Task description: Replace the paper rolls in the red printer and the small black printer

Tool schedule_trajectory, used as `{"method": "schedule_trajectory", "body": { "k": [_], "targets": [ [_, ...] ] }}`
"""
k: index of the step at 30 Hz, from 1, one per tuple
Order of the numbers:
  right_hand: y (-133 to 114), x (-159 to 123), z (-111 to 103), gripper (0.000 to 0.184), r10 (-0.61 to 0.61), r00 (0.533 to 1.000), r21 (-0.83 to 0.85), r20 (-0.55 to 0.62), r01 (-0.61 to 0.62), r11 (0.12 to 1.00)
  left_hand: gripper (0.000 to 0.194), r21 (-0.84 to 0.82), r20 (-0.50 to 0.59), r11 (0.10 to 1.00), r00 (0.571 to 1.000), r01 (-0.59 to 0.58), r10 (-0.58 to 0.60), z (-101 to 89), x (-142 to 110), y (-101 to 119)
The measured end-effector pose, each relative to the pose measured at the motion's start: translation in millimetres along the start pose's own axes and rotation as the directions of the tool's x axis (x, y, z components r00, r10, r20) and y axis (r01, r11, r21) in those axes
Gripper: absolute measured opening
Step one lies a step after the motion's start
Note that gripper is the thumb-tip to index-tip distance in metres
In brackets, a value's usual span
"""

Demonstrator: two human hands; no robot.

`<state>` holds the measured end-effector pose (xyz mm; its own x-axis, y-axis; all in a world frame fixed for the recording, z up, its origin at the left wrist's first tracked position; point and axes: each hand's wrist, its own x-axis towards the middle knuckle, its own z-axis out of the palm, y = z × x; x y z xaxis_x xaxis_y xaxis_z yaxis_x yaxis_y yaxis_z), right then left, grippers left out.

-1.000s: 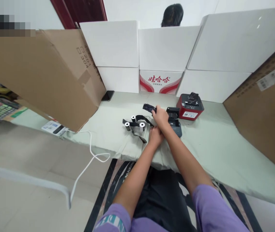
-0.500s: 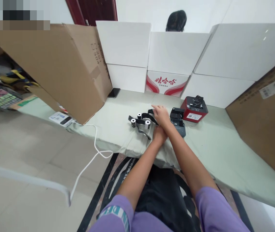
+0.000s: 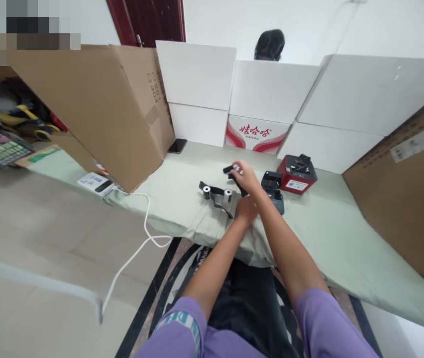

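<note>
- My right hand [image 3: 245, 175] is lifted just above the desk [image 3: 331, 223], fingers closed around a small white-cored spool [image 3: 234, 169] of black ribbon.
- My left hand [image 3: 247, 209] rests on the desk edge just below it, fingers curled; whether it has hold of anything I cannot tell.
- Two more ribbon spools [image 3: 217, 193] lie just left of my hands, black tape trailing between them.
- A dark label printer [image 3: 273, 186] sits just right of my right hand, a red printer [image 3: 297, 173] beside it.
</note>
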<state>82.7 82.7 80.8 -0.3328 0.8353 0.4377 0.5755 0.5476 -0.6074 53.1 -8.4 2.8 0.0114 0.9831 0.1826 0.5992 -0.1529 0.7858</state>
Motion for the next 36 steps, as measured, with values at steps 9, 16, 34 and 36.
{"method": "schedule_trajectory", "body": {
  "k": [9,16,34,36],
  "targets": [
    [85,-91,-114,0.042,0.415,0.786,0.655,-0.459,-0.017,0.756,0.049,0.025,0.022,1.0,1.0,0.018,-0.019,2.9,-2,1],
    [108,-98,-75,0.036,0.417,0.854,0.469,-0.31,-0.244,0.849,0.048,-0.039,-0.002,0.999,1.0,-0.001,0.001,3.8,-3,1],
    [117,-101,-68,0.02,0.262,0.909,0.041,-0.323,-0.264,0.964,0.049,-0.024,0.037,0.999,0.999,0.034,-0.033,-1.0,-3,5],
    [120,-100,-68,0.031,0.309,0.858,0.135,-0.409,-0.278,0.951,0.053,-0.027,0.033,0.999,0.999,0.025,-0.024,-2.4,-4,6]
  ]
}}
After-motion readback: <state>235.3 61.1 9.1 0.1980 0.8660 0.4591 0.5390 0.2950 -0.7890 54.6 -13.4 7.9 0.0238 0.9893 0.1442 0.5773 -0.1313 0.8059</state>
